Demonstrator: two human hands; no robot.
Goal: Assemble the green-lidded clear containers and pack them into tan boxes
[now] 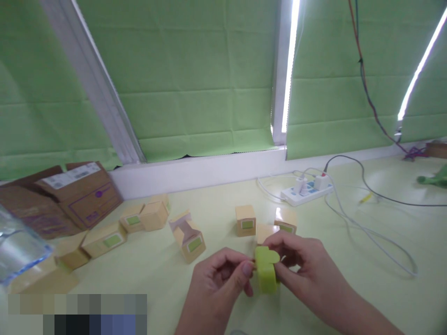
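Both my hands meet over the pale green table, low in the middle of the view. Between them is a small bright green box (266,272) with its rounded top flaps standing open. My left hand (218,284) pinches its left side with thumb and fingers. My right hand (307,270) grips its right side and top flap. Just behind the green box lie three small tan cartons (246,220) with green labels, one partly hidden by my right fingers.
Several more tan cartons (104,239) lie scattered to the left, one (188,237) with its flap open. A brown cardboard box (75,195) and a clear plastic container (17,251) stand far left. A white power strip (307,190) with trailing cables lies at the back right.
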